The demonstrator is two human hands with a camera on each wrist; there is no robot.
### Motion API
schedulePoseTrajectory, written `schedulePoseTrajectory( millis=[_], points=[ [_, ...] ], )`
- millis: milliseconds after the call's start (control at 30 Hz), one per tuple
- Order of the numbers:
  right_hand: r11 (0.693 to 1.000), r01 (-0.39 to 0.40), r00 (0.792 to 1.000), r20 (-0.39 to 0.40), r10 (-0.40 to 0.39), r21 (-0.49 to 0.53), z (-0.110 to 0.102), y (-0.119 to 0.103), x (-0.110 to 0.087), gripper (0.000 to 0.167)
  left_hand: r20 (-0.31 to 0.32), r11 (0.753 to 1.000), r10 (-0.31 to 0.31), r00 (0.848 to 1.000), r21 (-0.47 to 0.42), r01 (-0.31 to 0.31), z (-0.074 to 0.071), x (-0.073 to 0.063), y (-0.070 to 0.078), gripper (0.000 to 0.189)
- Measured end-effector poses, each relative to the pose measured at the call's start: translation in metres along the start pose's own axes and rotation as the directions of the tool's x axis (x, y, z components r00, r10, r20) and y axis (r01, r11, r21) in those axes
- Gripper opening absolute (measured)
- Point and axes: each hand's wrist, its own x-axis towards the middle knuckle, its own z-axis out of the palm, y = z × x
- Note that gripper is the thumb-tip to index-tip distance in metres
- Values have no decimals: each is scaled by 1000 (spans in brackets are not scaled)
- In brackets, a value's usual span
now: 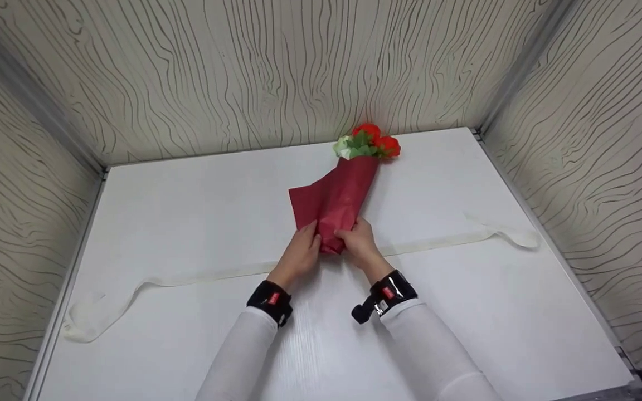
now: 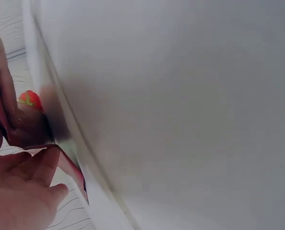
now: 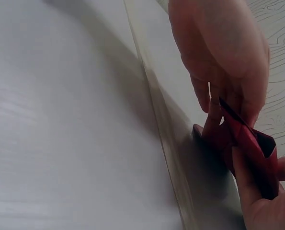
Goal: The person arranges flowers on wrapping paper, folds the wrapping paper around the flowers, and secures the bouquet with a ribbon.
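There is room over the table [image 1: 187,217] on either side of the bouquet [image 1: 350,184], with the wall [image 1: 243,83] barring the way beyond it and the ribbon [image 1: 215,275] crossing near its base.

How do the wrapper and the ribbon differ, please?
The wrapper is dark red; the ribbon is pale. The wrapper is broad and gathered below the flowers; the ribbon is narrow and runs across the table. Both hands hold the wrapper; neither grips the ribbon.
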Motion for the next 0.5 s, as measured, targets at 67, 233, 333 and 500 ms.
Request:
schedulePoseTrajectory(
  millis=[67,233,333,500],
  points=[
    [999,-10,1000,22,9,35,0,0,-3,43,-7,996,-22,1000,-86,21,0,-1,2,48],
    [998,-3,998,60,-1,70,-1,0,-10,42,-66,979,-35,997,-204,21,-5,-7,10,49],
    [998,24,997,75,-29,62,-2,-2,-16,42,-82,959,-61,995,-279,36,-8,-9,14,51],
    [993,116,986,120,-118,21,-2,-7,-28,43,-49,898,-162,986,-422,127,-14,-11,18,51]
  ],
)
